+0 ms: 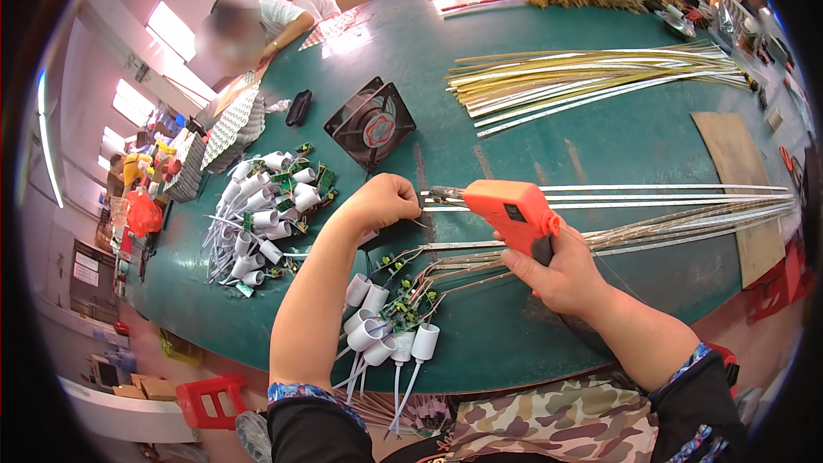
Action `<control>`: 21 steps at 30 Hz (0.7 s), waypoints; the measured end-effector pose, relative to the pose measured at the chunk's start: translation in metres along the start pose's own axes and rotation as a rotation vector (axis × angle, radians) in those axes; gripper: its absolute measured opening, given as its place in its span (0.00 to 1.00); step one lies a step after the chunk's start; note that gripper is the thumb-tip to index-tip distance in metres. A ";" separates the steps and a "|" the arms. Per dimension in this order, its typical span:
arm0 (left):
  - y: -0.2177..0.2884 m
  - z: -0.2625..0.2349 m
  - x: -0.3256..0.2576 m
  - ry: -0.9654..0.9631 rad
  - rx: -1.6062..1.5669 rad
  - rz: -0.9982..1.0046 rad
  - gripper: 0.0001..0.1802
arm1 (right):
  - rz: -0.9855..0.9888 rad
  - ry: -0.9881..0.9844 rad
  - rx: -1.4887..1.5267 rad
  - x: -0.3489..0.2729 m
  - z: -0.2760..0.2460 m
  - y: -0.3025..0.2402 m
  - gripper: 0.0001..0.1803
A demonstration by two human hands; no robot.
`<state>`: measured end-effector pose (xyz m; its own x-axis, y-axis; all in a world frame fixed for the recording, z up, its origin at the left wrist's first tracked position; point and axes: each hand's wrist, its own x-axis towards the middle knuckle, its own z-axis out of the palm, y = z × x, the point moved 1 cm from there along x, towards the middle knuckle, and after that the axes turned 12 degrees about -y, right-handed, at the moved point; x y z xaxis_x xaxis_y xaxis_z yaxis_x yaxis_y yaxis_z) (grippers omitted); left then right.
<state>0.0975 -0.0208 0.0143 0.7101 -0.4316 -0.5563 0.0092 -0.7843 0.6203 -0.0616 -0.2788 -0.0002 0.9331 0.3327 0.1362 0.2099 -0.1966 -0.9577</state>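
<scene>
My right hand (570, 270) is wrapped round the handle of an orange soldering gun (512, 208). The gun's dark metal tip points left and ends just right of my left hand (383, 201). The fingers of that left hand are pinched together, and what they hold is too small to make out. Beside the tip lie the ends of several thin white strips (634, 198). Nearer to me, a bundle of strips (600, 238) is joined by wires to green circuit boards (410, 304). White cylindrical housings with cables (424, 342) lie around those boards.
A square black fan (370, 124) stands beyond my left hand. To the left is a pile of white housings and boards (257, 214). Yellow and white strips (591, 81) lie at the far right, near a wooden board (739, 197). Another person (285, 21) sits across the green table (283, 330).
</scene>
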 end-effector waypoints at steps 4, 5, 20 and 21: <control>-0.007 -0.001 -0.005 -0.028 -0.072 0.051 0.06 | 0.014 -0.002 0.016 0.000 -0.002 -0.001 0.30; -0.010 -0.002 -0.007 -0.039 -0.143 0.138 0.05 | 0.020 -0.010 0.008 0.000 -0.003 -0.002 0.31; 0.000 -0.003 -0.025 -0.011 0.085 0.071 0.09 | 0.015 -0.009 -0.020 -0.001 -0.006 -0.006 0.33; 0.001 -0.003 -0.024 -0.012 0.087 0.073 0.09 | 0.026 -0.003 -0.032 -0.001 -0.007 -0.006 0.33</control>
<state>0.0831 -0.0096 0.0299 0.6984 -0.4936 -0.5184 -0.1035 -0.7862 0.6092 -0.0617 -0.2840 0.0072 0.9374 0.3304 0.1106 0.1951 -0.2347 -0.9523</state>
